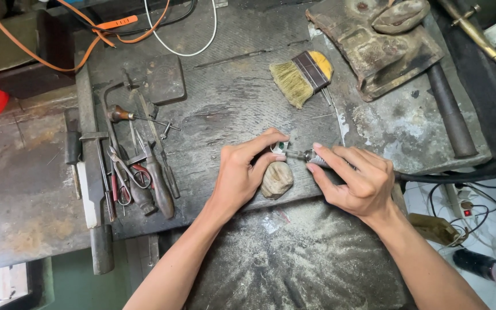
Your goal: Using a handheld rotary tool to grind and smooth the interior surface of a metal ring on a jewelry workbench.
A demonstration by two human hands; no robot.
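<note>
My left hand (242, 172) pinches a small silvery piece with a green stone (279, 147) between thumb and forefinger, resting it over a worn wooden bench peg (276, 179). My right hand (354, 181) grips a rotary handpiece (316, 159) like a pen, its thin metal bit touching the small piece. A black flexible hose (460, 175) runs from the handpiece off to the right.
A short bristle brush (301, 77) lies behind the hands. Pliers, scissors, files and a saw frame (136, 172) lie at the left. A rusty metal block (374, 49) and a dark rod (449, 112) sit at the right. Dust covers the tray (294, 258) below.
</note>
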